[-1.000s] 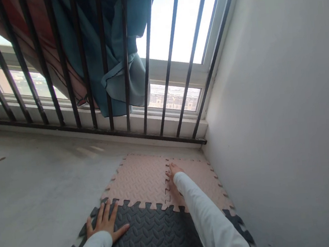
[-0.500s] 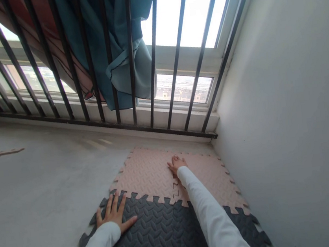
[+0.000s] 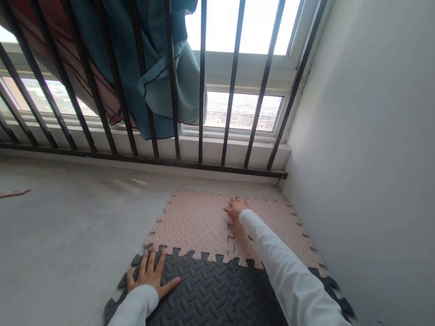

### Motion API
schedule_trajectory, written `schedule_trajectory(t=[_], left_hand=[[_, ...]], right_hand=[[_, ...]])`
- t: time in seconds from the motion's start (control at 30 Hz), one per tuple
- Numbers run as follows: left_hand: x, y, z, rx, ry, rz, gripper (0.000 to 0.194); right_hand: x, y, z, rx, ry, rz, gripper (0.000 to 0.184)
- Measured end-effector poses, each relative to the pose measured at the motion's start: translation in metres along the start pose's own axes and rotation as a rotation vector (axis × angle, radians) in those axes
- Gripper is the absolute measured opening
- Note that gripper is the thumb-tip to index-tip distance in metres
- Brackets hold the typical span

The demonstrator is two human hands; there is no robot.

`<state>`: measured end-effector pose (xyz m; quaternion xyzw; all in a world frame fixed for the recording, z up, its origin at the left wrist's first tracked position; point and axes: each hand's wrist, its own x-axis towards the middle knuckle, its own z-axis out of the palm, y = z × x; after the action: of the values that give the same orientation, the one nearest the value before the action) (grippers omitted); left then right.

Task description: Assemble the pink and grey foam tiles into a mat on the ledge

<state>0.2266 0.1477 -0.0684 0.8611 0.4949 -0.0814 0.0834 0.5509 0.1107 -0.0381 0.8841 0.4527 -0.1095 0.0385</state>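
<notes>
My left hand (image 3: 148, 274) lies flat with its fingers spread on the left edge of a black foam floor tile (image 3: 211, 310), near its far left corner. Beyond it are two pink foam tiles, the left one (image 3: 193, 223) and the right one (image 3: 283, 228), with zigzag puzzle edges. My right hand (image 3: 237, 208) rests on top of the seam between them, near its far end, fingers apart and slightly bent. It hides part of that seam. The right sleeve covers part of the join between the right pink tile and the black one.
A dark metal railing (image 3: 154, 162) runs along the far side, before windows and a hanging blue curtain (image 3: 161, 85). On the right a white wall (image 3: 390, 164) rises close beside the tiles. A thin stick (image 3: 1, 196) lies on the grey floor (image 3: 56, 265) at left.
My right hand has moved slightly farther along the seam, towards the railing, and its fingers are more bent. My left hand has stayed in its place on the black tile.
</notes>
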Motion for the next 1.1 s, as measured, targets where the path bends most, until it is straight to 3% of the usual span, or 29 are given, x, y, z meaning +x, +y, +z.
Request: schedule_trajectory(t=[0.13, 0.3, 0.4, 0.5, 0.63, 0.77, 0.93, 1.03, 1.1], left_hand=[[0.003, -0.002, 0.004, 0.006, -0.015, -0.009, 0.083], [0.002, -0.003, 0.006, -0.005, 0.039, 0.007, 0.083], [0.000, -0.002, 0.004, 0.006, 0.037, 0.003, 0.082], [0.001, -0.002, 0.005, 0.011, 0.028, -0.001, 0.082], [0.008, -0.005, 0.012, 0.028, 0.021, -0.012, 0.084], [0.012, -0.006, 0.014, 0.063, -0.029, -0.037, 0.086], [0.006, -0.003, 0.007, 0.065, -0.024, -0.026, 0.085], [0.006, -0.003, 0.008, 0.054, -0.012, -0.035, 0.084], [0.007, -0.003, 0.009, 0.056, -0.024, -0.036, 0.084]], right_hand=[[-0.008, 0.005, -0.001, 0.009, -0.061, 0.088, 0.100], [-0.011, 0.007, 0.002, 0.105, -0.186, 0.356, 0.119], [-0.013, 0.005, -0.004, 0.009, -0.092, 0.233, 0.124], [-0.018, 0.004, -0.008, -0.035, -0.134, 0.111, 0.126], [-0.026, 0.002, -0.005, -0.075, -0.168, 0.116, 0.125], [-0.034, 0.001, -0.005, -0.056, -0.183, 0.015, 0.124], [-0.043, -0.001, -0.006, -0.069, -0.184, 0.100, 0.121], [-0.044, -0.004, -0.005, -0.078, -0.186, -0.022, 0.121], [-0.043, -0.006, -0.003, -0.071, -0.191, -0.013, 0.119]])
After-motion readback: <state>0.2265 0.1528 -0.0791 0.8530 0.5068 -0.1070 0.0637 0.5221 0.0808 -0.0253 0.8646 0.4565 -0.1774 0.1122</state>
